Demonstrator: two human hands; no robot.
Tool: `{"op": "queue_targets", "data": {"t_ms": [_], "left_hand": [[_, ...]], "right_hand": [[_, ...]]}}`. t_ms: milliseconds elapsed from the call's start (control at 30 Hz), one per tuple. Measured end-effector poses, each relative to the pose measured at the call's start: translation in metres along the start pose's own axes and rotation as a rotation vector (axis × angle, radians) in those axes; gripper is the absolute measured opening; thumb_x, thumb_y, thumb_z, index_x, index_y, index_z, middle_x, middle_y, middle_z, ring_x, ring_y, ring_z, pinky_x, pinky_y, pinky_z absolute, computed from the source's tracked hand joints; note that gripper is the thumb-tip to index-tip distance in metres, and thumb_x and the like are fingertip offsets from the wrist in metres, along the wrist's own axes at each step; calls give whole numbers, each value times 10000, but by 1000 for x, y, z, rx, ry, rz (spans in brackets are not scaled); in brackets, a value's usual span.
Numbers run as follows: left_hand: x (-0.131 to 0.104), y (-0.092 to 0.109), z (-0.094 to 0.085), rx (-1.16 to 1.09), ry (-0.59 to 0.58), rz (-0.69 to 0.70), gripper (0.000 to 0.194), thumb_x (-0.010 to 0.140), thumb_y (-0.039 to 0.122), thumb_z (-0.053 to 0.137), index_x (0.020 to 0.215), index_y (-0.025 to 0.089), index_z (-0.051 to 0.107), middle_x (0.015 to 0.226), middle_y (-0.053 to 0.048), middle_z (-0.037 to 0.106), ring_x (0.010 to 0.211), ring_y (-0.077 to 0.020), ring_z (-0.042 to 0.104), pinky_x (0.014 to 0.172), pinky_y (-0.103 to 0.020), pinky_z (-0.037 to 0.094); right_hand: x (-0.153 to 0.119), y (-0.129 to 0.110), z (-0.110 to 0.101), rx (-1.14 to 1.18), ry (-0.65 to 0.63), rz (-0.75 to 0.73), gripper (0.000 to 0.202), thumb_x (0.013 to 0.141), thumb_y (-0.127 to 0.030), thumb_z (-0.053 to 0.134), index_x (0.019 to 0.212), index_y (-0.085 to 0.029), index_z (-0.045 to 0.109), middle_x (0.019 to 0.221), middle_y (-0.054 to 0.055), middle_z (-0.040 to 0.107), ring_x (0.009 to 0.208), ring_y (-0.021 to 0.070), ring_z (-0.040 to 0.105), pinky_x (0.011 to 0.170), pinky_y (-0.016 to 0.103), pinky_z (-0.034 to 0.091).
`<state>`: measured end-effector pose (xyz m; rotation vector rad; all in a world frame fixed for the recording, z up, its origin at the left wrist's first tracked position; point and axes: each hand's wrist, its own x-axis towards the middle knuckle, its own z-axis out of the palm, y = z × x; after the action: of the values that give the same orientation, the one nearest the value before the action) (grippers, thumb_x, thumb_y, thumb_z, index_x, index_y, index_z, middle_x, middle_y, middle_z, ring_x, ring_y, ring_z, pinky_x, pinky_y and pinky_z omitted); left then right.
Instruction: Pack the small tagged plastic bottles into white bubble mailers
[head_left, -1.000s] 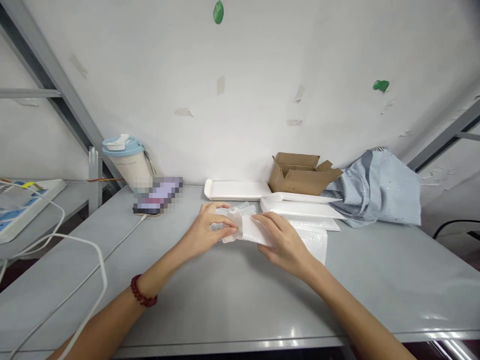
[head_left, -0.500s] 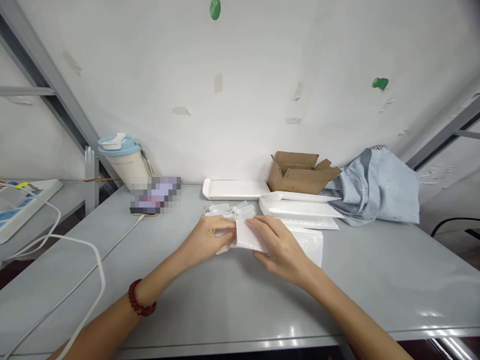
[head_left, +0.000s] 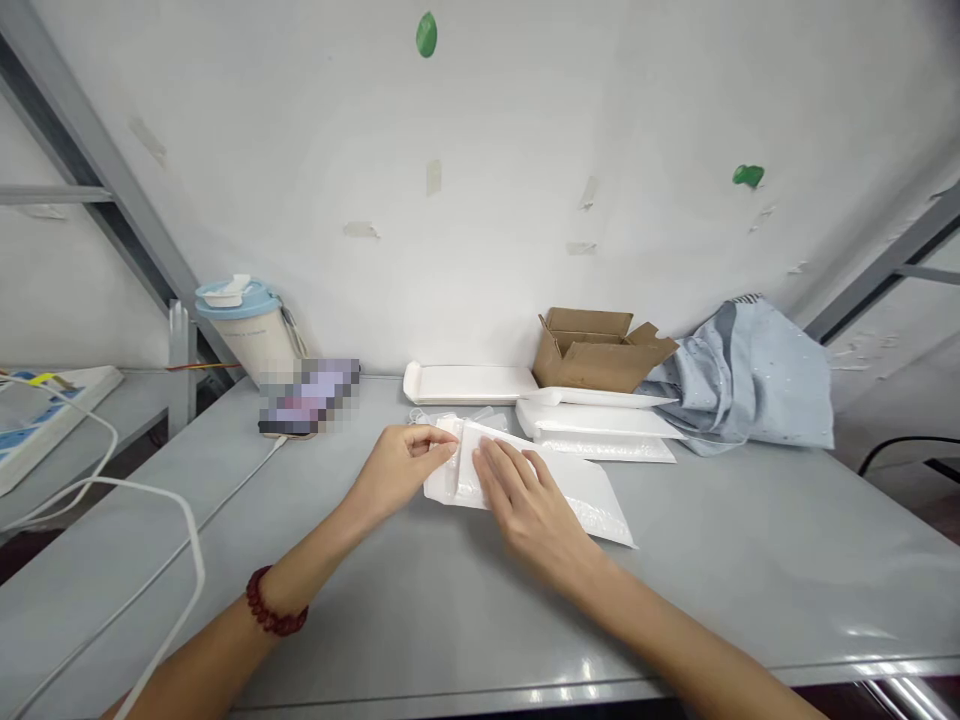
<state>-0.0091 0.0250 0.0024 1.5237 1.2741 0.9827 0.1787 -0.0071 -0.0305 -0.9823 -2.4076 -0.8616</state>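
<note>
A white bubble mailer (head_left: 598,498) lies slantwise on the grey table in front of me, its flap end to the left. At that flap, my left hand (head_left: 401,470) is closed, thumb and forefinger pinched on the thin edge. My right hand (head_left: 529,495) rests on the mailer's upper face, palm down with the fingers stretched out. Just behind the mailer, partly covered by it, are small clear plastic pieces (head_left: 487,414) with thin white loops. What the mailer contains, if anything, is hidden.
More white mailers (head_left: 607,420) lie behind to the right, and another (head_left: 476,384) by the wall. An open cardboard box (head_left: 600,365) stands beside a bluish cloth (head_left: 780,380). A lidded cup (head_left: 247,335), phone (head_left: 311,397) and white cable (head_left: 199,540) are at left.
The mailer has been lowered flat, its flap end now spread out leftward. My right hand has gone from gripping it to lying on top. My left fingers have moved to the flap edge.
</note>
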Motion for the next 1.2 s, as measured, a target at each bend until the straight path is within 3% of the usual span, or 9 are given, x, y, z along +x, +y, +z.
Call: {"op": "queue_targets", "data": {"t_ms": [200, 300, 400, 600, 700, 867, 1000, 1100, 1200], "left_hand": [[-8, 5, 9, 7, 59, 108, 393, 820, 399, 526, 1091, 138, 640, 1050, -80, 690, 759, -185, 652, 609, -261, 521], [-13, 6, 13, 46, -11, 157, 411, 879, 384, 433, 1184, 153, 585, 1144, -73, 652, 827, -176, 642, 655, -258, 530], [-14, 3, 12, 166, -100, 230, 361, 901, 253, 363, 1151, 184, 615, 1110, -43, 667, 893, -171, 629, 777, -280, 513], [-8, -12, 11, 384, -98, 627, 353, 835, 114, 475, 1169, 179, 569, 1184, -64, 623, 1084, -199, 548, 922, -341, 454], [-7, -17, 16, 460, -63, 762, 262, 880, 129, 462, 1114, 173, 570, 1087, -73, 654, 1001, -189, 563, 865, -339, 467], [-10, -17, 21, 506, -23, 783, 161, 910, 145, 435, 950, 170, 589, 850, -50, 655, 785, -165, 549, 701, -292, 456], [-13, -15, 25, 488, 26, 769, 144, 899, 159, 460, 810, 159, 573, 682, -11, 566, 654, -132, 481, 612, -246, 407], [-13, -11, 25, 435, 99, 683, 248, 878, 203, 496, 633, 162, 497, 575, 25, 466, 554, -104, 420, 533, -221, 356], [-12, -5, 20, 344, 151, 513, 311, 856, 267, 525, 569, 165, 458, 531, 41, 426, 512, -89, 392, 485, -210, 319]], "right_hand": [[-2, 7, 3, -18, 14, -18, 374, 833, 20, 336, 1137, 18, 553, 1128, 224, 616, 1064, 298, 567, 797, 383, 482], [-2, 8, 1, 15, -5, -16, 347, 854, 1, 336, 1117, 5, 562, 1115, 222, 623, 1068, 280, 570, 796, 372, 483], [-1, 12, -1, 50, 15, 9, 338, 865, -1, 320, 1088, -36, 573, 1098, 194, 639, 1055, 246, 579, 791, 359, 477], [0, 21, -4, 142, 220, 40, 283, 839, 33, 364, 1000, -77, 569, 954, 135, 692, 899, 191, 631, 717, 318, 458], [0, 22, -5, 185, 278, 34, 230, 823, 26, 424, 977, -84, 556, 847, 104, 695, 769, 173, 628, 655, 304, 442], [0, 21, -7, 208, 335, 22, 224, 806, 17, 476, 995, -93, 528, 761, 79, 676, 671, 159, 590, 606, 292, 422], [4, 24, -12, 222, 391, 47, 205, 837, -53, 513, 1031, -118, 505, 720, 56, 656, 621, 148, 560, 571, 280, 409], [5, 36, -15, 241, 421, 109, 217, 839, -122, 552, 1051, -138, 506, 811, 80, 657, 750, 182, 597, 643, 306, 437], [1, 59, -16, 187, 481, 273, 282, 838, -197, 551, 1111, -143, 503, 1038, 145, 616, 992, 253, 568, 809, 405, 436]]}}
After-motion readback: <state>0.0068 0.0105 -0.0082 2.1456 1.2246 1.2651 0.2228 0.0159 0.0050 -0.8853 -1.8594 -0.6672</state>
